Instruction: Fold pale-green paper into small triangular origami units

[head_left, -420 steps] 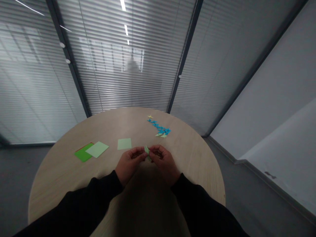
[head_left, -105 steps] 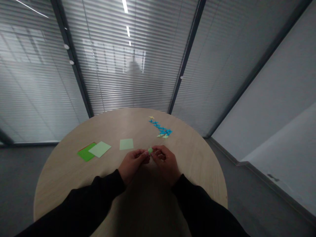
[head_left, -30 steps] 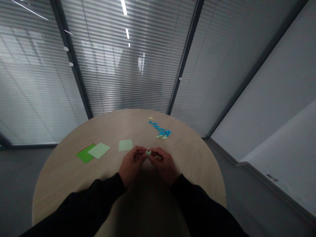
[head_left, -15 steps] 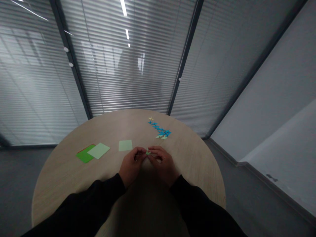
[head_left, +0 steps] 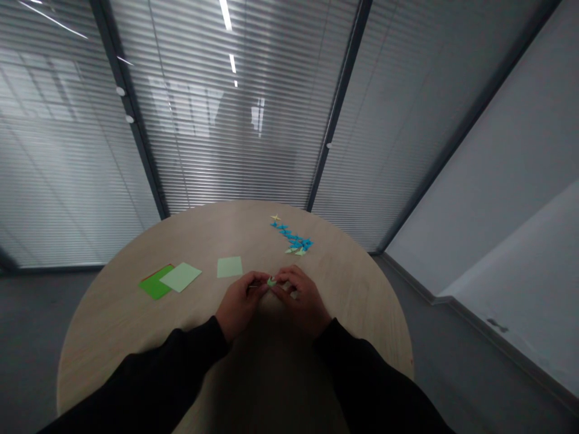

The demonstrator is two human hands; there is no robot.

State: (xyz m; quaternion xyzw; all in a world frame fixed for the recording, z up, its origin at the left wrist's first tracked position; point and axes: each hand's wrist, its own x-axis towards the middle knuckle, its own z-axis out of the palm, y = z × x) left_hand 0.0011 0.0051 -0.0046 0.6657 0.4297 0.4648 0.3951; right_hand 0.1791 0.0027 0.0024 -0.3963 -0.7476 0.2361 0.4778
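Note:
Between the fingertips of both hands is a small folded piece of pale green paper [head_left: 271,281], mostly covered by the fingers. My left hand [head_left: 239,303] pinches its left side between thumb and fingers. On the other side, my right hand [head_left: 304,299] is closed on it with thumb and forefinger. A flat pale green paper square [head_left: 230,267] lies just beyond my left hand. Past my right hand sits a cluster of small folded blue paper pieces [head_left: 296,241], with pale green folded pieces [head_left: 300,252] at its near edge.
The round wooden table [head_left: 353,289] carries all of this. At its left, another pale green sheet [head_left: 181,277] overlaps a bright green sheet [head_left: 155,286] with a reddish edge beneath. A yellow folded piece [head_left: 275,217] lies near the far edge. Glass panels with blinds [head_left: 235,163] stand behind.
My fingertips have shifted slightly around the small folded paper, and a little more of it shows between them. The papers on the table lie as before.

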